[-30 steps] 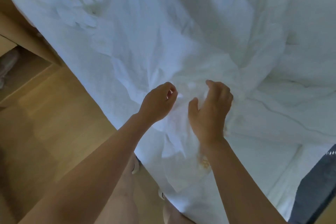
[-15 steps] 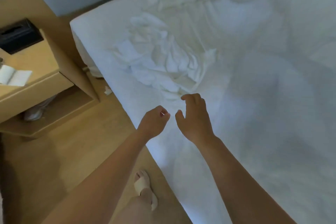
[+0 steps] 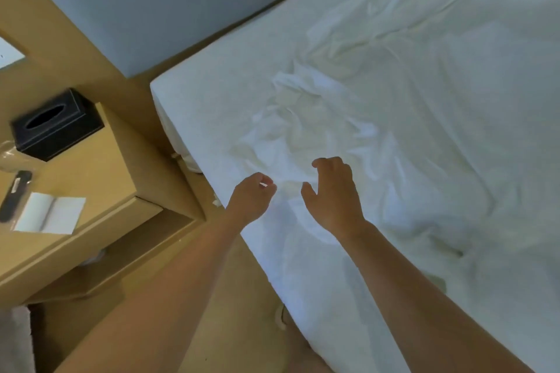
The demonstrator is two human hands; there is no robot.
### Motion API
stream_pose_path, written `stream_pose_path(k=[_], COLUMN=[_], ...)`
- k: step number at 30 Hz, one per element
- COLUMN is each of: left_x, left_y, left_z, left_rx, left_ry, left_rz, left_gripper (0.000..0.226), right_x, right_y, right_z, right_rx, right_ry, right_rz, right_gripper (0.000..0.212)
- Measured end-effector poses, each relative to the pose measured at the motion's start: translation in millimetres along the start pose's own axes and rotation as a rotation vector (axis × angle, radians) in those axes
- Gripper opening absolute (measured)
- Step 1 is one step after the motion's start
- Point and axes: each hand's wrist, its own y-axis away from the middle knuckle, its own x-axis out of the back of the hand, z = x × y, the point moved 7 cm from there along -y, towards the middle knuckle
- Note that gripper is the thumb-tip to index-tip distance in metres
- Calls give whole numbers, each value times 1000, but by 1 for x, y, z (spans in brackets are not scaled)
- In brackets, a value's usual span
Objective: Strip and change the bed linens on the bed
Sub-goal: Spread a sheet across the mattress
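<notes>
Bunched sheet [image 3: 303, 130], held a second ago, now lies released mid-frame. Grips empty: left hand [image 3: 253, 201] curled, right hand [image 3: 333, 200] splayed. Stripping apparently unfinished.

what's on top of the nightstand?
On the nightstand: black tissue box, white folded paper, slim dark object. Part of it is cropped; anything under the paper is hidden.
</notes>
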Motion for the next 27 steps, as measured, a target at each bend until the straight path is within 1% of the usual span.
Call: stream_pose_path(k=[5,7,9,10,11,12,13,15,16,17,20,22,23,24,26,27], left_x=[27,30,26,21,15,8,1,-14,-21,-26,-37,-42,-39,-37,-31,-27], left_y=[-122,-163,-194,-204,-211,-214,-214,-208,-207,-205,-194,-190,-187,-187,-186,-184], left_z=[10,10,6,1,-5,-9,-11,-7,-4,-1,18,21,24,27,34,41], left_rx=[25,43,65,101,148,180,187,160,133,96,17,-5,4,23,116,154], left_ry=[-39,-99,-212,-246,-239,-200,-142,-24,36,99,267,305,296,282,244,247], left_rz=[86,120,71,13,-59,-140,-228,-391,-444,-477,-565,-622,-625,-622,-621,-639], left_gripper=[31,38,57,69,77,78,72,51,44,40,41,31,29,35,58,63], right_x=[-47,-69,-89,-98,-105,-111,-114,-117,-119,-121,-121,-117,-114,-109,-98,-90], right_y=[-93,-113,-124,-127,-128,-129,-131,-138,-142,-145,-155,-155,-151,-148,-145,-145], right_z=[10,16,24,27,28,28,30,37,41,44,50,47,46,44,37,30], right_rx=[-100,-162,-238,-255,-255,-249,-250,-272,-282,-292,-278,-260,-261,-261,-262,-254], right_ry=[158,160,182,235,305,371,420,464,456,430,343,288,252,213,164,152], right_rz=[-186,-240,-292,-315,-322,-319,-316,-312,-315,-325,-293,-263,-259,-244,-227,-209], right_gripper=[59,69,86,93,95,92,86,71,64,56,31,21,20,20,24,24])
